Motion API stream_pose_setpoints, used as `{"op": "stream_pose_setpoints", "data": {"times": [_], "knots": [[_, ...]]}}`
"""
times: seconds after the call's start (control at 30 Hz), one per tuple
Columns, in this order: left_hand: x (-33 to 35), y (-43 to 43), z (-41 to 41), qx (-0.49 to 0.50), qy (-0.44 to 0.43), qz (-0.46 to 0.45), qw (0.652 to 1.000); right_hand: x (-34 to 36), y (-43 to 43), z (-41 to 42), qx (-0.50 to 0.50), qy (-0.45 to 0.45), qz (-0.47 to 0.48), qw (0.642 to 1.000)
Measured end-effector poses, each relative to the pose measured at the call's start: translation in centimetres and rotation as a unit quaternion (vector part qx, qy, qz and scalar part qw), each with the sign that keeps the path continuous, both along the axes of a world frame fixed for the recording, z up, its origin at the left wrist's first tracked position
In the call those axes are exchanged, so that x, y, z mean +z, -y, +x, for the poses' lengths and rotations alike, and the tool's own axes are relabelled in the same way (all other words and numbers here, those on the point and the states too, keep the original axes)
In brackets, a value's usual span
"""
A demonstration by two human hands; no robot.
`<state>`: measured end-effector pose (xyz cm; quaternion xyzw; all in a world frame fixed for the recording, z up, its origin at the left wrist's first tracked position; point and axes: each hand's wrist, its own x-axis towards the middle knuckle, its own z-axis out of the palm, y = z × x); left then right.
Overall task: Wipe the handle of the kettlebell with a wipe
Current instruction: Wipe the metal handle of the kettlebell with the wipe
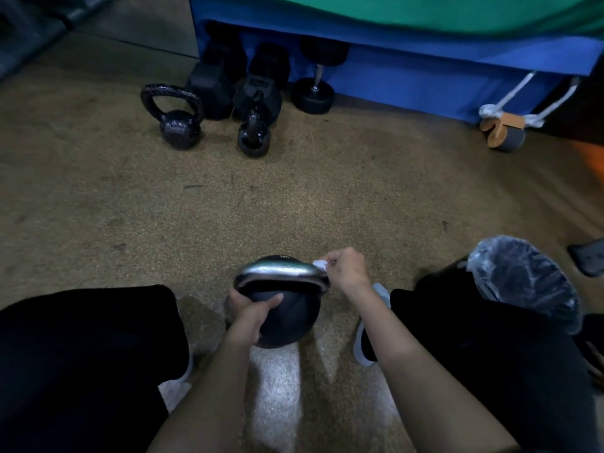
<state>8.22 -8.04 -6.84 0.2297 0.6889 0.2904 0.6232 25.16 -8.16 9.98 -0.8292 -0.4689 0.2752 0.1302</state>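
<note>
The kettlebell [289,322] stands on the floor [294,207] between the person's knees; judged heavy, rigid metal with a smooth, possibly slippery handle [277,271], it is best steadied at the ball, where the left hand [251,313] grips it. The right hand [348,269] pinches the soft, light wipe [320,265] against the handle's right end; a lined bin [523,276] stands near on the right; smaller kettlebells [178,125] and dumbbells [212,83] lie well apart, obstructing nothing.

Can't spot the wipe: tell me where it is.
Head view, lower centre-right: the wipe is pinched in the right hand at the right end of the kettlebell handle.
</note>
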Motion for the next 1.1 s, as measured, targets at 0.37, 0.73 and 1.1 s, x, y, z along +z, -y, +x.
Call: {"op": "stream_pose_setpoints", "data": {"times": [0.37, 0.73, 1.1], "knots": [[-0.5, -0.1, -0.2, -0.002, -0.012, -0.021, 1.000, 0.8, -2.9, 0.6, 0.062, -0.027, -0.102, 0.993], [-0.7, 0.0, -0.3, -0.002, -0.010, -0.027, 1.000, 0.6, -3.8, 0.6, 0.107, -0.022, -0.155, 0.982], [-2.1, -0.2, -0.5, -0.031, -0.010, -0.002, 0.999, 0.4, -3.4, 0.4, 0.113, -0.025, -0.150, 0.982]]}}
